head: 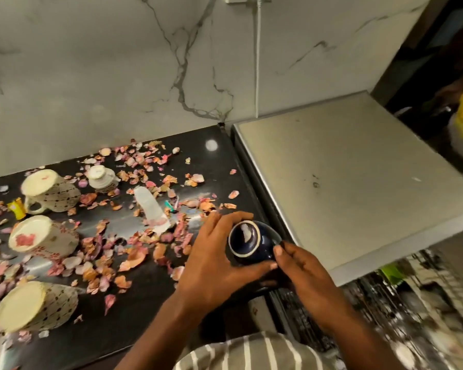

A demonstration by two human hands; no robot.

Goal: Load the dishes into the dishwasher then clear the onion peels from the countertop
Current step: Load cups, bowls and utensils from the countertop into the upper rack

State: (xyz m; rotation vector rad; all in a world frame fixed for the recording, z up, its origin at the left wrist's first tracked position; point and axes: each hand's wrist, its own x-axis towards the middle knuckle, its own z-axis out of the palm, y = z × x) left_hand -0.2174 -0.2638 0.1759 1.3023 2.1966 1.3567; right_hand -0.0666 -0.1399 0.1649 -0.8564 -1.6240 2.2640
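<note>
From my remote seat, the far left of the black countertop (134,311) shows three cream patterned mugs lying on their sides: one at the back (50,192), one in the middle (42,240), one nearest me (35,305), each with its base turned toward the camera and its long axis running back and to the right. Onion peels (134,252) are scattered all around them (thickest at the left). Further right, my left hand (214,265) curls round a dark blue cup (251,243) at the counter's right edge, its white-ringed base facing up and slightly left, mouth downward. My right hand (302,271) pinches the cup's right side. Beyond sits the dishwasher's steel top (358,169), with its blurred rack (385,316) below.
</note>
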